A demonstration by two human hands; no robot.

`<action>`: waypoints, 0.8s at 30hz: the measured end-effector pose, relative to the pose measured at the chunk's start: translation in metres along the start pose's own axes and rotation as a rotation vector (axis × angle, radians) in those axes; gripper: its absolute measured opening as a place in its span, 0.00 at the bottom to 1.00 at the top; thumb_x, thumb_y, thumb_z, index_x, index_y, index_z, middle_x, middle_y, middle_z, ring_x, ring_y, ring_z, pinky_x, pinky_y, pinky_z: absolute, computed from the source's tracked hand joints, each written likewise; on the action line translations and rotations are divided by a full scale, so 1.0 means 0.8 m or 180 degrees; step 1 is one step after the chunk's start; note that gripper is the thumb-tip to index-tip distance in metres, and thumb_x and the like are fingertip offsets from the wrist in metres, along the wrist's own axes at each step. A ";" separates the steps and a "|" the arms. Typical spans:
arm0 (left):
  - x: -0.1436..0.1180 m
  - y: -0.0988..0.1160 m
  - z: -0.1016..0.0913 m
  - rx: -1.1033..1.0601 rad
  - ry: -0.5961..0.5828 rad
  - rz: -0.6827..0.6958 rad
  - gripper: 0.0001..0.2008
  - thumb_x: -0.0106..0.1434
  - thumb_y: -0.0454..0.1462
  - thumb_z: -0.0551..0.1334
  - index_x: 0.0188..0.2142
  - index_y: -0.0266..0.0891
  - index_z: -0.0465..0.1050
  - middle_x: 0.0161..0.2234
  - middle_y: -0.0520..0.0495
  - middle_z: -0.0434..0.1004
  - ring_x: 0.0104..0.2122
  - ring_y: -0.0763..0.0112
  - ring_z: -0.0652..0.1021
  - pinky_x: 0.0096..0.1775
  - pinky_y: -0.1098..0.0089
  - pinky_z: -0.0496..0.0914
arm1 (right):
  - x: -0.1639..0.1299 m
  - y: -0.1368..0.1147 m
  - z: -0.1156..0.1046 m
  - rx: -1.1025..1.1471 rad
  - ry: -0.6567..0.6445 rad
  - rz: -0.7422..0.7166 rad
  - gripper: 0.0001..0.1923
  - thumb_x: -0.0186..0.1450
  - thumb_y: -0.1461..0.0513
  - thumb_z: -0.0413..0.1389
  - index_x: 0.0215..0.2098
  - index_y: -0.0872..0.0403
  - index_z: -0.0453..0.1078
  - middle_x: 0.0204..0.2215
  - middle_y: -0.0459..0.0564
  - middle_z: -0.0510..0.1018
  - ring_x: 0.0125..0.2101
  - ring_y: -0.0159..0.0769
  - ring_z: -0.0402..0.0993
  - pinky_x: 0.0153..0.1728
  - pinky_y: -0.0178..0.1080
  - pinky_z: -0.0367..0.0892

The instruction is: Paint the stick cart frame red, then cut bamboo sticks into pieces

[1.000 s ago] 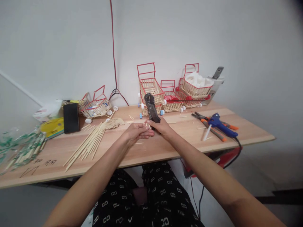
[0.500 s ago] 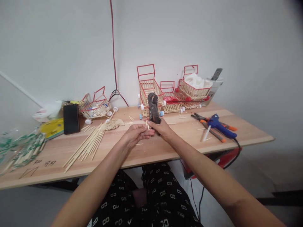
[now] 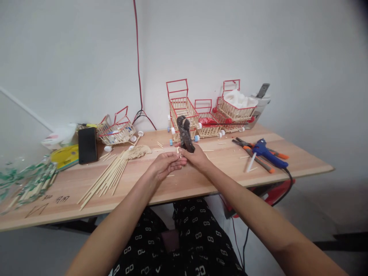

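My left hand (image 3: pixel 169 163) is closed, its thumb and fingertips pinching short pale wooden stick pieces (image 3: pixel 178 151). My right hand (image 3: pixel 197 156) grips a dark pliers-like tool (image 3: pixel 185 132) with a rounded head, held upright; its exact kind is not clear. Both hands meet above the table's middle, and the right fingertips are close to the stick pieces. Behind the tool stands a miniature wooden shopping cart (image 3: pixel 181 103) with a red handle frame. Part of the tool's handles is hidden inside my right hand.
On the table (image 3: pixel 207 180), loose wooden sticks (image 3: pixel 107 178) fan out at left, near a phone (image 3: pixel 87 145) and a yellow packet (image 3: pixel 65 157). More small carts (image 3: pixel 119 130) stand along the wall. A blue glue gun (image 3: pixel 266 153) lies over orange-handled pliers (image 3: pixel 263 164) at right.
The dark tool has dropped slightly and tilted a little to the left in my right hand. My left hand stays nearly in place, still pinching the stick pieces.
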State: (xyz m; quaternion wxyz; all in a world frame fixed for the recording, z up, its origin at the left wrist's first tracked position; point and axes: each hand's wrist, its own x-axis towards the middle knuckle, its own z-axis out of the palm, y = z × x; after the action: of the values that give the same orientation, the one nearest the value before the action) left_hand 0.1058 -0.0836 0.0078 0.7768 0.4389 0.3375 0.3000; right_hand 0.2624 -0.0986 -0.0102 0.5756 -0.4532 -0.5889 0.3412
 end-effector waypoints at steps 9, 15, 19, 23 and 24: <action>-0.005 0.004 -0.003 -0.0023 -0.0042 0.0027 0.03 0.60 0.30 0.64 0.34 0.29 0.75 0.28 0.41 0.81 0.27 0.72 0.81 0.31 0.76 0.74 | 0.004 0.001 -0.004 0.0677 0.0122 0.0336 0.23 0.52 0.49 0.62 0.40 0.56 0.75 0.31 0.49 0.78 0.31 0.34 0.73 0.36 0.36 0.68; -0.004 0.005 -0.006 0.0034 -0.0011 -0.0018 0.04 0.61 0.29 0.62 0.35 0.28 0.76 0.29 0.38 0.82 0.28 0.70 0.81 0.32 0.74 0.75 | 0.004 0.005 -0.004 0.0509 -0.0053 0.0255 0.23 0.53 0.49 0.62 0.40 0.56 0.75 0.32 0.49 0.79 0.32 0.34 0.74 0.38 0.37 0.69; -0.004 0.005 -0.006 0.0110 -0.0056 -0.0148 0.07 0.63 0.30 0.59 0.36 0.27 0.76 0.31 0.36 0.82 0.31 0.67 0.82 0.34 0.72 0.75 | 0.005 0.010 -0.005 0.0275 -0.0121 0.0171 0.21 0.54 0.51 0.62 0.41 0.56 0.75 0.36 0.51 0.79 0.36 0.37 0.74 0.42 0.40 0.68; -0.003 0.004 -0.003 0.0133 -0.0086 -0.0206 0.09 0.65 0.31 0.57 0.36 0.27 0.76 0.33 0.33 0.82 0.33 0.65 0.82 0.35 0.71 0.75 | 0.003 0.007 -0.003 0.0104 -0.0064 0.0151 0.19 0.55 0.53 0.61 0.39 0.56 0.74 0.36 0.50 0.79 0.36 0.37 0.73 0.41 0.40 0.67; -0.003 0.003 -0.003 0.0121 -0.0088 -0.0210 0.09 0.65 0.31 0.57 0.35 0.28 0.76 0.34 0.33 0.82 0.34 0.65 0.82 0.35 0.71 0.75 | 0.002 0.005 -0.002 0.0085 -0.0034 0.0147 0.18 0.55 0.53 0.61 0.39 0.56 0.74 0.35 0.50 0.78 0.35 0.37 0.73 0.41 0.39 0.67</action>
State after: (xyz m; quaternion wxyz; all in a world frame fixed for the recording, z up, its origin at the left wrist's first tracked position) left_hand 0.1021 -0.0833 0.0100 0.7824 0.4463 0.3467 0.2617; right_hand 0.2648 -0.0955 -0.0133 0.5705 -0.4570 -0.5768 0.3646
